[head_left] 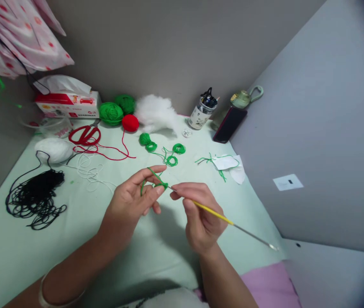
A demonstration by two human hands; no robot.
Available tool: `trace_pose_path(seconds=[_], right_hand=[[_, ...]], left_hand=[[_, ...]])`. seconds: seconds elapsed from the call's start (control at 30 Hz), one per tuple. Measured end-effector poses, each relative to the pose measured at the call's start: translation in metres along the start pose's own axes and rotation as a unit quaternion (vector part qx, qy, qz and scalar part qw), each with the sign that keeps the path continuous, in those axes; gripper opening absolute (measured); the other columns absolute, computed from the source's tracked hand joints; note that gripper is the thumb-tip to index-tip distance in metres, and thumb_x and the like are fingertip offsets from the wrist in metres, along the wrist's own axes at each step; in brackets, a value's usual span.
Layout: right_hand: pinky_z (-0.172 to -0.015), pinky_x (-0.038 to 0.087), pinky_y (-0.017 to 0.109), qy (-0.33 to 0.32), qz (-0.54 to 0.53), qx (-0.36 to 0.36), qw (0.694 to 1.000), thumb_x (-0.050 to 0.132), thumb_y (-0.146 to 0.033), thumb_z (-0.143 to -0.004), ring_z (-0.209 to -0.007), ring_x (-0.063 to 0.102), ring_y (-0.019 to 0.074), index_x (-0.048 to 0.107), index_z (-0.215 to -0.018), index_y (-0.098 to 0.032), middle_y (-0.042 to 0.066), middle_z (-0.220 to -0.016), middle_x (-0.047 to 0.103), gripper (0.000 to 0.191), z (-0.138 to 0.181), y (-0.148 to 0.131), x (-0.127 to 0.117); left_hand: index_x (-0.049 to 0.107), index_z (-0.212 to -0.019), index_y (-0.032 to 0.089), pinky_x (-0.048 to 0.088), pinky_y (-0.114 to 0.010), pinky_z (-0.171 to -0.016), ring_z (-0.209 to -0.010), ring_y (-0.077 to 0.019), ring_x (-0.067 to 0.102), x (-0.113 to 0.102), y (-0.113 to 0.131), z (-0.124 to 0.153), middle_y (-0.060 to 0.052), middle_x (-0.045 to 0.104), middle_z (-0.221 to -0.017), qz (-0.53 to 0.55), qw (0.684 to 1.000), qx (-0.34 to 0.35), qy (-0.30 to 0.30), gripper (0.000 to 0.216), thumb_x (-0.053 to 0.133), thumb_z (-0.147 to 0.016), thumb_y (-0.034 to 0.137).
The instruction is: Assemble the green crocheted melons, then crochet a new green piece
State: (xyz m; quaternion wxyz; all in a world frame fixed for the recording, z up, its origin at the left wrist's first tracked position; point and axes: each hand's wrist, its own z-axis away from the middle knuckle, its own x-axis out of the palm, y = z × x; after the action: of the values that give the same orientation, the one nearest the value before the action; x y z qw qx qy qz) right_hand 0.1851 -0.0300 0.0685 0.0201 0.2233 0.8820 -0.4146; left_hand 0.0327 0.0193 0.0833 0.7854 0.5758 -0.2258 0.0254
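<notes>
My left hand (pixel 135 196) pinches a small green crochet piece (pixel 162 185), with green yarn (pixel 151 173) looped over its raised forefinger. My right hand (pixel 199 214) grips a crochet hook (pixel 220 217) with a yellow handle. The hook's tip sits in the green piece, and its metal tail points down to the right. The yarn runs back to small green crocheted rings (pixel 171 160) on the pale green table (pixel 130 252). Both hands hover just above the table's middle.
Green yarn balls (pixel 111 113) and a red yarn ball (pixel 130 122) lie at the back beside white stuffing (pixel 156 113). Red scissors (pixel 84 134), a tissue box (pixel 68 105), white yarn (pixel 54 149) and tangled black yarn (pixel 37 199) are on the left. A jar (pixel 202 113), a phone (pixel 229 124) and paper scraps (pixel 229 164) are on the right.
</notes>
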Motion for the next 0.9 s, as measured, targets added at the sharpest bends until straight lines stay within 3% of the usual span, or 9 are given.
trace_pose_path(seconds=[0.07,0.17,0.33,0.43,0.53,0.67,0.77,0.9], right_hand=[[-0.073,0.064,0.035,-0.021,0.053,-0.045,0.997,0.057,-0.009,-0.097,-0.094,0.075,0.0206,0.071,-0.119,-0.023,0.009,-0.103,0.077,0.030,0.001,-0.001,-0.001],[-0.072,0.064,0.032,-0.044,0.118,-0.101,0.987,0.057,-0.006,-0.096,-0.094,0.074,0.0200,0.069,-0.124,-0.022,0.011,-0.106,0.076,0.034,0.002,-0.002,0.000],[-0.074,0.064,0.032,-0.054,0.093,-0.116,0.988,0.058,-0.005,-0.095,-0.096,0.074,0.0203,0.070,-0.125,-0.022,0.012,-0.111,0.076,0.036,0.002,0.000,0.000],[-0.074,0.064,0.033,-0.045,0.019,-0.089,0.995,0.058,-0.009,-0.097,-0.094,0.074,0.0198,0.073,-0.124,-0.024,0.011,-0.112,0.077,0.034,0.001,0.001,-0.002],[-0.076,0.064,0.036,-0.041,-0.064,-0.017,0.997,0.060,-0.015,-0.099,-0.096,0.074,0.0208,0.075,-0.122,-0.028,0.009,-0.114,0.078,0.030,0.000,0.001,-0.003],[-0.067,0.063,0.034,-0.001,-0.241,0.117,0.963,0.060,-0.026,-0.101,-0.080,0.074,0.0180,0.078,-0.109,-0.032,0.005,-0.102,0.079,0.021,-0.004,0.004,0.002],[-0.062,0.060,0.030,0.004,-0.311,0.169,0.935,0.061,-0.030,-0.101,-0.073,0.070,0.0146,0.079,-0.105,-0.031,0.004,-0.099,0.077,0.018,-0.006,0.006,0.007],[-0.061,0.052,0.026,0.019,-0.259,0.170,0.951,0.066,-0.027,-0.098,-0.084,0.067,0.0156,0.081,-0.101,-0.029,0.005,-0.100,0.076,0.015,-0.003,0.009,0.010]], left_hand=[[0.077,-0.117,0.028,0.044,-0.017,-0.052,-0.053,-0.0042,0.054,0.000,0.000,0.000,0.005,0.060,-0.078,-0.060,0.997,0.029,0.025,0.032,0.079,-0.086,0.026],[0.079,-0.112,0.028,0.046,-0.016,-0.059,-0.057,-0.0061,0.054,-0.001,0.001,0.000,0.007,0.052,-0.062,-0.099,0.993,0.049,0.042,0.025,0.077,-0.087,0.024],[0.080,-0.107,0.026,0.042,-0.013,-0.050,-0.050,-0.0020,0.048,-0.008,0.007,-0.003,0.006,0.059,-0.071,-0.001,1.000,-0.019,-0.012,0.023,0.080,-0.084,0.024],[0.081,-0.103,0.023,0.046,-0.014,-0.051,-0.041,0.0016,0.031,-0.011,0.011,-0.007,0.008,0.056,-0.068,0.086,0.993,-0.060,-0.050,0.022,0.082,-0.081,0.021],[0.082,-0.101,0.022,0.043,-0.012,-0.047,-0.041,0.0019,0.020,-0.013,0.013,-0.009,0.009,0.049,-0.063,0.146,0.978,-0.114,-0.096,0.021,0.082,-0.080,0.019],[0.082,-0.101,0.022,0.039,-0.010,-0.044,-0.042,0.0018,0.014,-0.013,0.009,-0.010,0.009,0.047,-0.061,0.191,0.960,-0.152,-0.141,0.020,0.083,-0.081,0.020],[0.082,-0.104,0.023,0.040,-0.011,-0.045,-0.041,0.0005,0.016,-0.009,0.005,-0.008,0.010,0.043,-0.055,0.177,0.962,-0.139,-0.156,0.020,0.080,-0.084,0.022],[0.081,-0.110,0.025,0.046,-0.014,-0.051,-0.043,0.0005,0.033,-0.002,0.002,-0.004,0.007,0.056,-0.066,0.088,0.988,-0.061,-0.110,0.024,0.081,-0.085,0.026]])
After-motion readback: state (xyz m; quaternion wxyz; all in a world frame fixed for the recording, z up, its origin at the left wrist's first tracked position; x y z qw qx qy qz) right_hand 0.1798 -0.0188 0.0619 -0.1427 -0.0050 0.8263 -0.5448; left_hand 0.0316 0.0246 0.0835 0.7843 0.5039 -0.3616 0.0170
